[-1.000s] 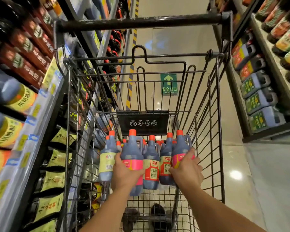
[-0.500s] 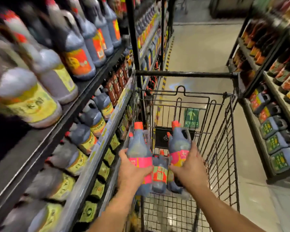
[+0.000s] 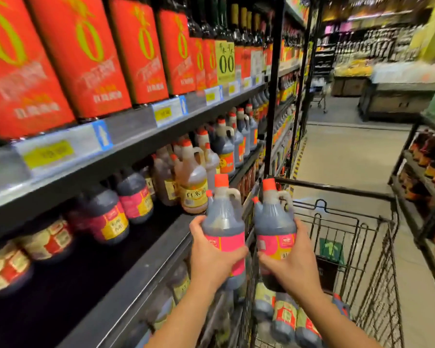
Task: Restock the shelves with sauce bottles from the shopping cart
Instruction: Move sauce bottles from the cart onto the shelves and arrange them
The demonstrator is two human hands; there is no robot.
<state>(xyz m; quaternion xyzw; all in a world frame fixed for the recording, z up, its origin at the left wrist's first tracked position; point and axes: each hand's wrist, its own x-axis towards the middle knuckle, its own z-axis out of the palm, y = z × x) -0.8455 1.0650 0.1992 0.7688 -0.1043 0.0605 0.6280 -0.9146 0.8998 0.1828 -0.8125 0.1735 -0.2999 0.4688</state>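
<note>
Fingers (image 3: 197, 228) of the left hand (image 3: 210, 259) are curled round the lower body of the left sauce bottle (image 3: 222, 222); fingers (image 3: 302, 234) of the right hand (image 3: 293, 268) are wrapped in the same way round the right sauce bottle (image 3: 274, 219); each hand holds one bottle.

Both bottles stand near upright, side by side with a narrow gap between them; each has an orange cap, a moulded handle, dark contents and a pink label. The hands cover part of each label and most of each base; the label print cannot be read.

Position: both bottles are in the air above the near left corner of the shopping cart (image 3: 377, 267); the left bottle is just in front of the edge of the middle shelf (image 3: 146, 270).

More bottles (image 3: 284, 315) lie low in the cart; the wire, the forearms and the frame edge cut them off, so their number cannot be told.

On the middle shelf stand dark bottles with pink and yellow labels (image 3: 133, 197) and a paler bottle (image 3: 194, 189); those further left are blurred. Red cartons (image 3: 86, 51) fill the shelf above; their tops are cut off. The shelf below is dim and its stock is hard to make out. Shelving (image 3: 422, 177) across the aisle is blurred.
</note>
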